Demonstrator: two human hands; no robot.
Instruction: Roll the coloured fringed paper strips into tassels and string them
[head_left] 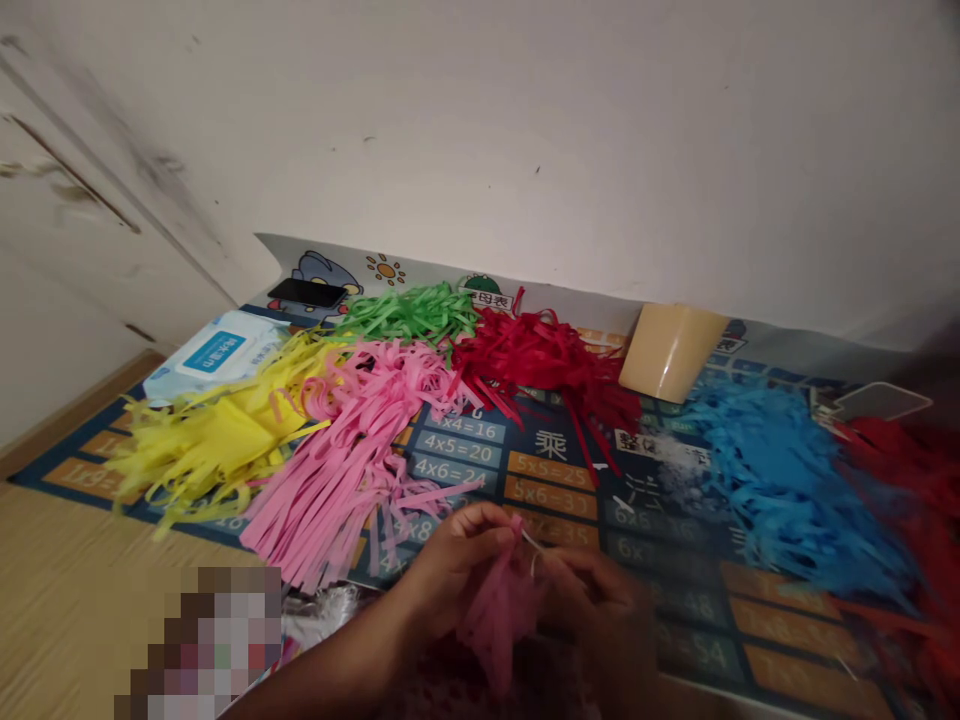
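Observation:
My left hand (455, 560) pinches the top of a pink paper tassel (499, 625), whose strips hang down below the fingers. Close on its right, my right hand (596, 610) is closed, thumb against fingers, on a thin white string (533, 540) that loops at the tassel's top. Motion blurs part of the right hand. Beyond the hands lies a heap of pink tassels (330, 480), with yellow tassels (217, 450) to its left and red tassels (540, 355) behind to the right.
A printed mat (551, 470) covers the table against the wall. On it are green tassels (420, 312), blue tassels (787, 470), more red strips (915, 490), a yellowish cup-like object (671, 350), a wet-wipes pack (214, 355) and a black phone (307, 292).

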